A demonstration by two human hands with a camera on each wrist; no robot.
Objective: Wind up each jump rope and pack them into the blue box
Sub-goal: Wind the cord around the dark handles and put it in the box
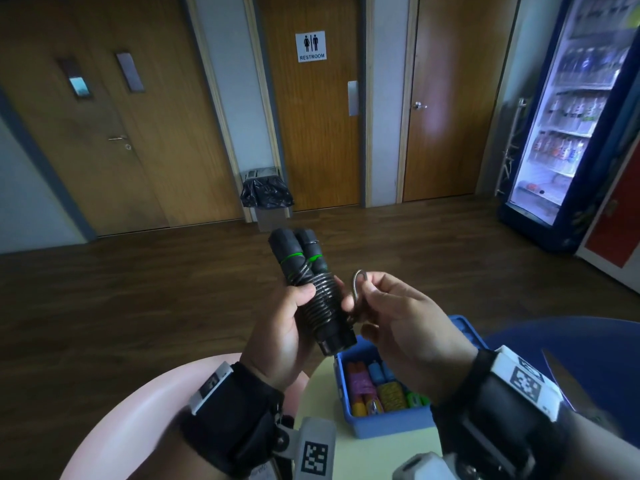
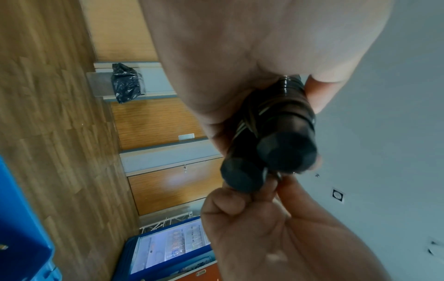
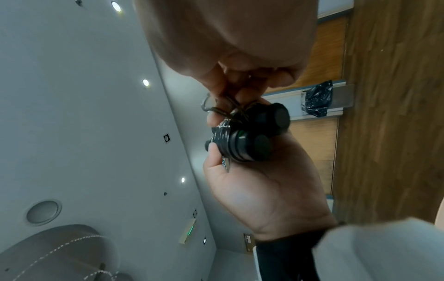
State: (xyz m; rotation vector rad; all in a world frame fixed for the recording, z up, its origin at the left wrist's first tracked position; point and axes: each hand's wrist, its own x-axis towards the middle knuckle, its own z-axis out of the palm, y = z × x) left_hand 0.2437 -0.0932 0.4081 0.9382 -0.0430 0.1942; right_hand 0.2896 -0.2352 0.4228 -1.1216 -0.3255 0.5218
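A black jump rope (image 1: 311,289) with two handles side by side, thin green rings and cord wound tightly round the middle, is held up in front of me. My left hand (image 1: 294,317) grips its lower part, thumb across the coils. My right hand (image 1: 384,306) pinches a short loop of the cord's loose end (image 1: 356,282) just right of the handles. From the left wrist the handle ends (image 2: 271,157) face the camera; the right wrist view has the handles (image 3: 252,133) and the cord loop (image 3: 211,108). The blue box (image 1: 388,427) sits open below, holding several wound ropes in orange, pink, blue, yellow and green.
The box stands on a pale yellow table (image 1: 363,459). A pink round seat (image 1: 138,410) is at lower left and a blue seat (image 1: 588,348) at right. Beyond lie dark wood floor, a bagged bin (image 1: 266,195), doors and a lit drinks fridge (image 1: 561,133).
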